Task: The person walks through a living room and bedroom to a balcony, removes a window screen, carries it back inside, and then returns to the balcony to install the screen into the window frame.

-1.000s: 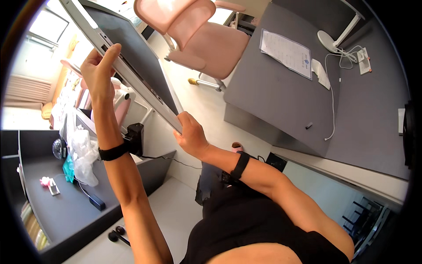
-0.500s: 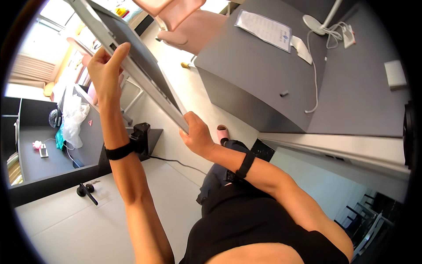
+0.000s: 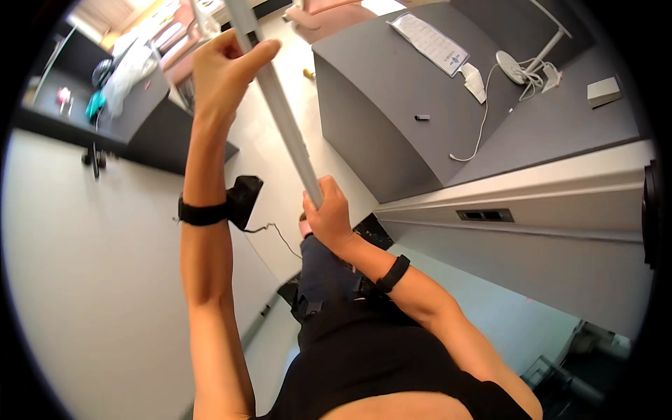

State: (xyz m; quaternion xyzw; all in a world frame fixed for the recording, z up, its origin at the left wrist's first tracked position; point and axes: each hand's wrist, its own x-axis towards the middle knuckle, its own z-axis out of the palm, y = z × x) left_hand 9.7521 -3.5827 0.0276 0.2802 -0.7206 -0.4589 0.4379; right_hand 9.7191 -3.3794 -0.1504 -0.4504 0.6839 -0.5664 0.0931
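Held out in front of me is a large flat panel (image 3: 285, 126) with a pale silver-grey frame. It is seen almost edge-on, as a long narrow bar slanting from the top middle toward my body, and its far end runs out of view. My left hand (image 3: 225, 75) grips the far part of the edge, thumb lying across the frame. Close to my body, my right hand (image 3: 329, 215) is wrapped round the near end of the panel. Both hands are closed on it, and some fingers are hidden. The panel is off the floor, between two desks.
On the right stands a grey desk (image 3: 378, 91) with a paper sheet (image 3: 428, 43), a white lamp (image 3: 514, 66), a cable and a small white box (image 3: 603, 92). A white door (image 3: 91, 231) with a black handle stands left, before a dark desk (image 3: 157, 126). Pink chairs (image 3: 329, 21) are beyond.
The panel has turned from showing its dark face to nearly edge-on, and it points more straight ahead. Both hands keep hold. My view has swung, with the door now larger on the left.
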